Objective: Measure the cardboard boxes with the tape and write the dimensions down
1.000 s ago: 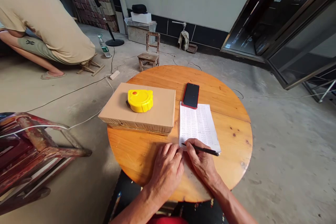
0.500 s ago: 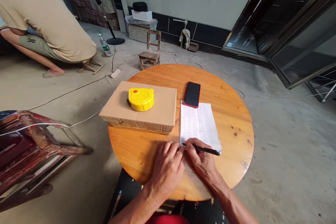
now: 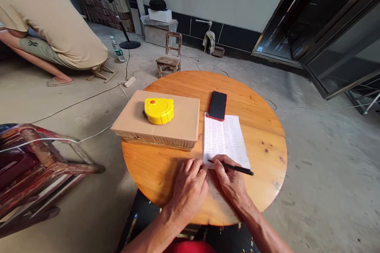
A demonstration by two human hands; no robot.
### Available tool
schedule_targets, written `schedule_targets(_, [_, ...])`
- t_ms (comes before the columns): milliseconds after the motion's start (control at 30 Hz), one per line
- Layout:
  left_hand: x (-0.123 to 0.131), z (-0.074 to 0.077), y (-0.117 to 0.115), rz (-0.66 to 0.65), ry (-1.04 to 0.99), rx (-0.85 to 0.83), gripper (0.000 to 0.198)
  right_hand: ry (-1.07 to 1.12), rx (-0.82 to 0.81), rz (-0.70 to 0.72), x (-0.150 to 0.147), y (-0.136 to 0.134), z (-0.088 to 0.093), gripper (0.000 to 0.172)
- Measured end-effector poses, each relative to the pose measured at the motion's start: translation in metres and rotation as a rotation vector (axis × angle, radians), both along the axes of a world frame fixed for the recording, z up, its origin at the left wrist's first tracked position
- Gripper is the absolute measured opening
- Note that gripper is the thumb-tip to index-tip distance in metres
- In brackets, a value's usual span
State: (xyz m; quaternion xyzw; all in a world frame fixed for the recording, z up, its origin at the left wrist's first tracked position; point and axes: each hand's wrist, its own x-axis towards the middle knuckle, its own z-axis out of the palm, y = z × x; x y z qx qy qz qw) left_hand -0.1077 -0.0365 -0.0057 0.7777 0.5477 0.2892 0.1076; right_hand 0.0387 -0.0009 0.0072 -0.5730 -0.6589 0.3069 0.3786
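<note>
My right hand (image 3: 230,178) pinches a black pen (image 3: 237,168), its tip at the lower left part of a sheet of paper (image 3: 225,136) covered in rows of small print or writing. Palm down on the round wooden table (image 3: 261,182), my left hand (image 3: 191,182) rests with its fingertips beside the sheet's lower left corner; it holds nothing. A black phone in a red case (image 3: 217,105) lies over the paper's top edge. To the left, a yellow tape measure (image 3: 159,111) sits on a closed cardboard box (image 3: 184,124).
A person (image 3: 56,19) in a beige shirt sits low at the back left. Beyond the table stands a small wooden chair (image 3: 169,60). A red wooden chair (image 3: 50,166) is at the left, and cables (image 3: 74,105) run across the floor. A water bottle (image 3: 118,49) stands behind.
My right hand and the pen have moved slightly to the right along the paper. The left hand stays in place. The whole view has shifted a little.
</note>
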Motion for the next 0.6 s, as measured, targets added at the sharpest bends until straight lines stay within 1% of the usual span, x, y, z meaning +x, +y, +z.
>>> schedule_targets(233, [0.0002,0.0006,0.0003,0.000,-0.011,-0.019,0.026,-0.025,0.024,0.009,-0.0009,0.0012,-0.0007,0.023])
schedule_targets(600, [-0.0002,-0.0001,0.0004,-0.009,-0.017,0.005,0.027,-0.069,0.043,0.031,-0.0009,0.0009,-0.0001,0.022])
